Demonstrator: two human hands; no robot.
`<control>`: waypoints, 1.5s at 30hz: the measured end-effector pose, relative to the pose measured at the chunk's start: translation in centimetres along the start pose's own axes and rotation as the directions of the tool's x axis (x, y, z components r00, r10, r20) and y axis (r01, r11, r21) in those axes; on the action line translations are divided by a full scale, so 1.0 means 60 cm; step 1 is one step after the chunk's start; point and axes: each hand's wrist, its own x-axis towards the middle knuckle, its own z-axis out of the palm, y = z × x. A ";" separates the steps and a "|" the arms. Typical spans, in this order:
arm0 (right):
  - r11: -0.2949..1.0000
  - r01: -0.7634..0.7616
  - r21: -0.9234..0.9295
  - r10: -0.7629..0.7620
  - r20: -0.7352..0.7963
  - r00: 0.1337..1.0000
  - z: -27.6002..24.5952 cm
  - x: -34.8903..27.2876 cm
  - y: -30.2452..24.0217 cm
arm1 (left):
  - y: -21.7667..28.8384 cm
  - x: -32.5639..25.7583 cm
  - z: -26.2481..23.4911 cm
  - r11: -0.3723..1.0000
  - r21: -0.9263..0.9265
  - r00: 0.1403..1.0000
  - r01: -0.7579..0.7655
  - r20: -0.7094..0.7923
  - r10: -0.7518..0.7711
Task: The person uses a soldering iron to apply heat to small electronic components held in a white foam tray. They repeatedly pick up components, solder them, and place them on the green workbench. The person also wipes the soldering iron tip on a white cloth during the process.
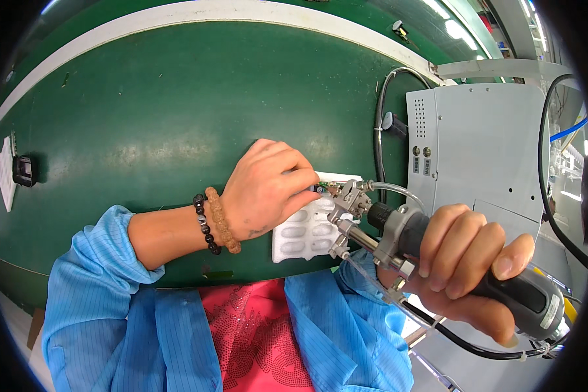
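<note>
Black-handled tool [413, 234] fills the grip of the right hand [467, 255]; the left hand [269, 189] pinches a green part [325, 185].

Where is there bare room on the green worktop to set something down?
Mostly bare: the broad stretch of green worktop between the white edge strip, the left hand and the small black plastic part.

Crowded: the right side, with the white moulded tray, black-handled metal tool in the right hand, grey metal cabinet and black hose.
</note>
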 end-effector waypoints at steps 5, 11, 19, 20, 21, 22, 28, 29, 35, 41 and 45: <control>0.998 -0.063 0.013 0.063 0.055 0.997 0.005 0.005 0.001 | 0.000 -0.002 0.004 1.000 -0.007 1.000 -0.004 0.001 0.004; 0.994 -0.089 0.070 0.085 0.059 0.995 0.003 0.006 0.015 | -0.004 -0.005 0.008 1.000 -0.026 1.000 0.008 0.011 -0.008; 0.994 -0.112 -0.004 0.112 0.063 0.992 0.010 0.012 0.007 | -0.002 -0.002 0.006 0.998 -0.059 1.000 -0.008 0.005 0.008; 0.994 -0.111 -0.022 0.112 0.059 0.992 0.009 0.015 -0.005 | 0.001 0.001 0.007 0.998 -0.068 1.000 -0.016 0.017 0.017; 0.994 -0.105 -0.027 0.107 0.059 0.993 0.007 0.016 -0.013 | 0.002 0.001 0.008 0.998 -0.064 1.000 -0.024 0.014 0.025; 0.996 -0.085 -0.027 0.086 0.051 0.995 0.005 0.012 -0.028 | 0.002 0.000 0.008 0.998 -0.058 1.000 -0.028 0.011 0.029; 0.999 0.047 0.008 -0.046 -0.144 0.989 -0.010 -0.009 -0.119 | -0.001 -0.005 0.002 1.000 -0.004 1.000 -0.004 -0.008 0.004; 0.999 0.050 0.016 -0.047 -0.135 0.990 -0.012 -0.012 -0.123 | 0.003 -0.004 0.001 1.000 0.002 1.000 -0.003 -0.011 0.003; 0.998 0.053 0.026 -0.050 -0.124 0.991 -0.015 -0.021 -0.096 | 0.029 0.030 -0.054 0.999 -0.024 0.999 0.045 -0.027 -0.045; 0.997 0.055 0.050 -0.051 -0.096 0.994 -0.014 -0.024 -0.076 | -0.102 0.145 -0.185 0.941 0.184 0.949 0.283 -0.194 -0.248; 0.994 0.055 0.093 -0.056 0.001 0.998 -0.014 -0.016 -0.069 | -0.212 0.221 -0.261 0.722 0.667 0.927 0.183 -0.362 0.100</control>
